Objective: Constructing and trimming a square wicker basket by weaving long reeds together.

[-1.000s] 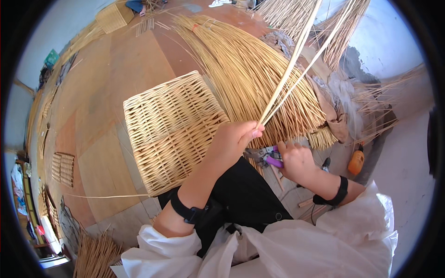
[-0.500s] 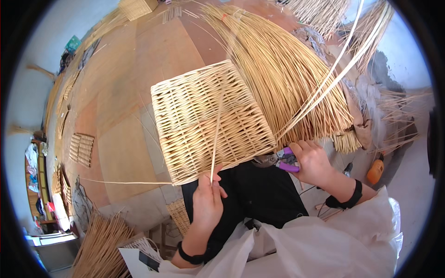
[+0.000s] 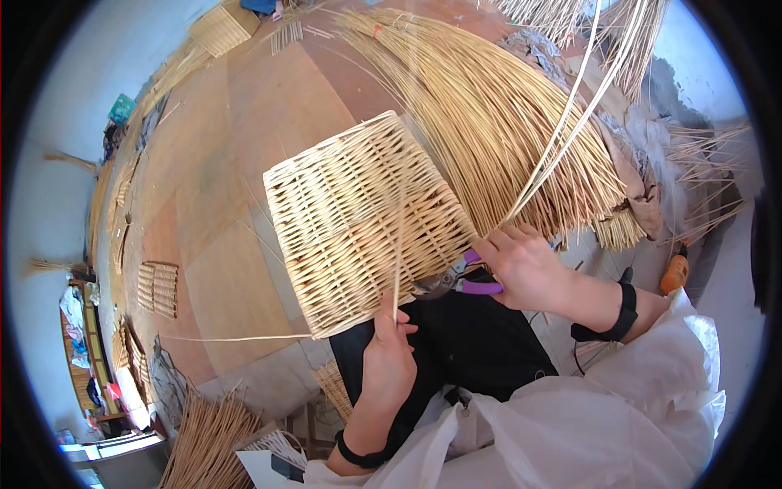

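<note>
A square panel of woven wicker (image 3: pixel 342 244) rests tilted over my lap. Along its near edge my left hand (image 3: pixel 389 363) is closed, pinching a thin pale wicker strand (image 3: pixel 398 269) that rises across the weave. My right hand (image 3: pixel 528 269) grips a pair of hand pruners (image 3: pixel 479 287) with purple handles. The dark metal jaws lie at the panel's near edge, just right of my left fingertips; whether they touch a strand cannot be told. Long loose strands (image 3: pixel 564 134) stretch up and right from beside my right hand.
A large bundle of wicker rods (image 3: pixel 489 122) spreads beyond the panel to the right. More rods (image 3: pixel 213 436) stand at the lower left. A small woven piece (image 3: pixel 157 289) lies on the boarded floor, with a basket (image 3: pixel 221 31) at the far end. An orange object (image 3: pixel 675 273) is at right.
My right hand has brought the pruners leftward, closer to my left fingers. The left hand still pinches the strand and appears slightly farther right, as the view has shifted a little.
</note>
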